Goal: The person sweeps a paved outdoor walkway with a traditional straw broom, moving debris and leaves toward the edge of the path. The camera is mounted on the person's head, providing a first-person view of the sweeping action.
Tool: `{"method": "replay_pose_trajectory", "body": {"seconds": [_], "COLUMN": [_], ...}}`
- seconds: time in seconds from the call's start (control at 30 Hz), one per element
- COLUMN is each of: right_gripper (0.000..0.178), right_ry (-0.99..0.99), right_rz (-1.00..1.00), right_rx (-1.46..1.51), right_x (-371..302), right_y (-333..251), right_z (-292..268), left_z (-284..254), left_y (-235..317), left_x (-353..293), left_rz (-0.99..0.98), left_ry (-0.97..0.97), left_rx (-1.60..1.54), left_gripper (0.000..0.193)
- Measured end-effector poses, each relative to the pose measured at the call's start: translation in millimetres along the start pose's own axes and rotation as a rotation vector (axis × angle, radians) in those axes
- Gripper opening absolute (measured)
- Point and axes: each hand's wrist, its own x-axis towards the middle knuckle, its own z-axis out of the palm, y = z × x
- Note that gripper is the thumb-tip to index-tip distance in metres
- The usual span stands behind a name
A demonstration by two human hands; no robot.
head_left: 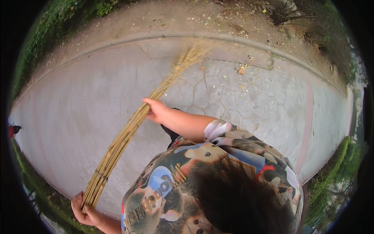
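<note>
A long broom (124,137) made of bundled yellowish stalks slants from the lower left up to the top middle. Bands tie the stalks together in places. Its splayed brush end (187,58) is smeared by motion and lies over the pavement near the curb. My left hand (89,215) is closed round the butt end at the lower left, with the fingers partly hidden. Farther along the bundle, about midway, my right hand (156,110) grips the stalks, thumb on top.
Grey paving with a cracked-stone pattern (233,89) surrounds me. A few dry leaves (241,71) lie ahead, to the right of the brush end. Beyond runs a curb (156,36) with bare soil (187,19) behind it. Green shrubs (50,31) grow at the upper left.
</note>
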Motion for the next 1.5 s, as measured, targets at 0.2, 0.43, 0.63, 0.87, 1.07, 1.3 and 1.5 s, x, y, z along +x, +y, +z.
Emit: {"method": "replay_pose_trajectory", "body": {"seconds": [0.2,0.43,0.63,0.87,1.07,1.3,1.5], "right_gripper": [0.022,0.028,0.02,0.019,0.019,0.021,0.023], "right_ry": [-0.016,0.157,0.499,0.802,0.61,0.265,0.085], "right_rz": [0.286,0.245,-0.068,-0.446,-0.572,-0.242,-0.008], "right_rx": [-0.296,-0.303,-0.157,-0.086,0.025,0.111,-0.1], "right_x": [-17,-110,-272,-442,-444,-367,-319], "right_y": [53,-92,-285,-461,-448,-358,-314], "right_z": [11,-212,-422,-554,-513,-405,-329], "left_z": [-1,155,333,489,437,301,262], "left_y": [159,280,380,479,488,516,591], "left_x": [-45,-27,-5,-47,-64,-111,-128], "left_rz": [-0.205,-0.129,-0.088,-0.103,-0.09,-0.146,-0.097], "left_ry": [-0.005,-0.246,-0.423,-0.632,-0.474,-0.096,-0.046], "left_rx": [0.327,0.11,-0.327,-0.565,-0.508,-0.112,0.089], "left_gripper": [0.042,0.028,0.013,0.015,0.02,0.042,0.05]}}
